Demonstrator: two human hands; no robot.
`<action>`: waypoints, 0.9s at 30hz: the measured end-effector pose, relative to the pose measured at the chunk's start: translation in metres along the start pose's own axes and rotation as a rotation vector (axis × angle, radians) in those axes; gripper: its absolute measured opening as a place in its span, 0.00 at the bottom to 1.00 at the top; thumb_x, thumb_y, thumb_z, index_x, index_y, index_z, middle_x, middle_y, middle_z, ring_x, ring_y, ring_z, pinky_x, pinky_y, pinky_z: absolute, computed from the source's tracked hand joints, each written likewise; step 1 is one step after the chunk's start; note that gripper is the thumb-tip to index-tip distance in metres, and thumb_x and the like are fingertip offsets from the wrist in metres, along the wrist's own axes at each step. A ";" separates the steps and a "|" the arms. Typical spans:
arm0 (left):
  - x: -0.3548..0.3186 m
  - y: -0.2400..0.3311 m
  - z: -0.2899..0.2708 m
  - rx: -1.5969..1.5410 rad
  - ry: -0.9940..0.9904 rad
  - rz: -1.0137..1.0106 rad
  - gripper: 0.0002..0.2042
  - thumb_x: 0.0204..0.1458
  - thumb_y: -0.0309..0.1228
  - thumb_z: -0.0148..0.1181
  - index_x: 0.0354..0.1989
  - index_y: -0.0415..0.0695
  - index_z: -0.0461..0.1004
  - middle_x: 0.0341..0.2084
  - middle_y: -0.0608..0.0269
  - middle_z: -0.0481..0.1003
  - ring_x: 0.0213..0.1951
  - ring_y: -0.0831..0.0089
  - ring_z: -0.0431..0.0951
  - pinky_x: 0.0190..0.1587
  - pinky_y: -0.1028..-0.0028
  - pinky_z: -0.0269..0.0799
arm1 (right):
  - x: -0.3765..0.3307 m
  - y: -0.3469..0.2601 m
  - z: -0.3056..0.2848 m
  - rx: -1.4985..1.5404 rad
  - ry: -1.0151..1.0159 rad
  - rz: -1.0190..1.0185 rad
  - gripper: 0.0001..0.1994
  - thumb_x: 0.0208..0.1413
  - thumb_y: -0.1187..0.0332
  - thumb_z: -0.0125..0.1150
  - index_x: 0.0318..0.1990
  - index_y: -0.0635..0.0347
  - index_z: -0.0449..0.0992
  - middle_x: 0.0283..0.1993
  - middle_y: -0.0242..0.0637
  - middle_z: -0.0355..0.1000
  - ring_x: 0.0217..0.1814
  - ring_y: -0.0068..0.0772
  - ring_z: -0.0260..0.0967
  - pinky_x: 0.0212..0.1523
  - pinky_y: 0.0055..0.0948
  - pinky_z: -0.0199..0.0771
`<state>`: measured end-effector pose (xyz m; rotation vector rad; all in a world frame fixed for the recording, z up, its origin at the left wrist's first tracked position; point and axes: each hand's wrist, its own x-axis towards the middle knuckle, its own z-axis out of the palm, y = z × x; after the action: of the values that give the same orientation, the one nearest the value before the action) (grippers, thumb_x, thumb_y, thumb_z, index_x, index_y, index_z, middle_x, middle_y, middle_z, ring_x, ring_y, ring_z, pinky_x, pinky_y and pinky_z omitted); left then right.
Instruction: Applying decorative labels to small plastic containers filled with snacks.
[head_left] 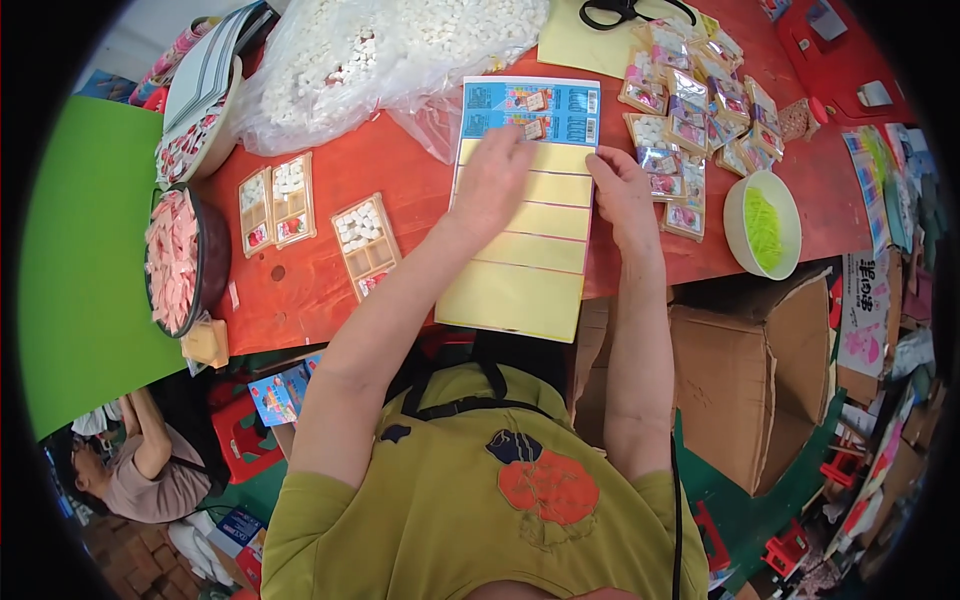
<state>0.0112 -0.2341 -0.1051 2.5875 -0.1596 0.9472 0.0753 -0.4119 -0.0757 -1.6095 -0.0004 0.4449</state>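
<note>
A sheet of stickers [530, 245] lies on the red table in front of me, overhanging its near edge. Blue printed stickers [485, 98] cover its top end, while yellow backing strips show below. My left hand [495, 185] rests flat across the sheet's upper part, fingertips on the lower blue sticker. At the right edge, beside the blue stickers, my right hand [625, 195] pinches the sheet between thumb and fingers. Left of the sheet sits an open divided tray [365, 240] with white pieces and a small red packet. Two similar trays [292, 200] stand farther left.
A clear bag of white pieces [350, 60] lies at the back. Packed boxes [690, 110] pile up at right, near a bowl of green sticks [763, 225] and black scissors [630, 10]. A dark basin of pink packets [175, 260] stands left. Another person [150, 460] sits lower left.
</note>
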 end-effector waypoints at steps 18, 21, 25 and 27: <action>0.015 0.037 0.029 -0.670 0.102 -0.382 0.08 0.51 0.20 0.59 0.39 0.36 0.77 0.35 0.56 0.72 0.42 0.58 0.73 0.45 0.66 0.72 | 0.015 0.016 0.002 -0.234 -0.016 -0.359 0.12 0.61 0.67 0.56 0.45 0.68 0.77 0.39 0.37 0.78 0.41 0.23 0.72 0.44 0.25 0.71; 0.016 0.036 0.033 -0.703 0.108 -0.402 0.08 0.50 0.20 0.60 0.39 0.35 0.77 0.35 0.56 0.73 0.41 0.58 0.74 0.44 0.66 0.72 | 0.019 0.021 -0.002 -0.230 -0.074 -0.465 0.09 0.62 0.70 0.55 0.44 0.67 0.75 0.39 0.37 0.76 0.40 0.27 0.72 0.43 0.26 0.71; 0.014 0.035 0.033 -0.703 0.107 -0.390 0.07 0.49 0.20 0.61 0.37 0.35 0.77 0.35 0.55 0.74 0.41 0.57 0.75 0.43 0.67 0.73 | 0.018 0.018 -0.002 -0.387 -0.081 -0.656 0.06 0.62 0.73 0.54 0.42 0.67 0.74 0.37 0.39 0.72 0.39 0.33 0.71 0.42 0.28 0.71; 0.013 0.034 0.033 -0.685 0.096 -0.381 0.07 0.48 0.21 0.61 0.36 0.35 0.77 0.35 0.55 0.75 0.41 0.57 0.75 0.43 0.66 0.73 | 0.014 0.012 -0.001 -0.457 -0.091 -0.713 0.05 0.61 0.75 0.54 0.41 0.67 0.73 0.35 0.43 0.69 0.37 0.42 0.71 0.40 0.31 0.71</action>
<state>0.0332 -0.2774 -0.1091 1.8509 0.0348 0.7109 0.0850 -0.4100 -0.0914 -1.8944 -0.7685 -0.0501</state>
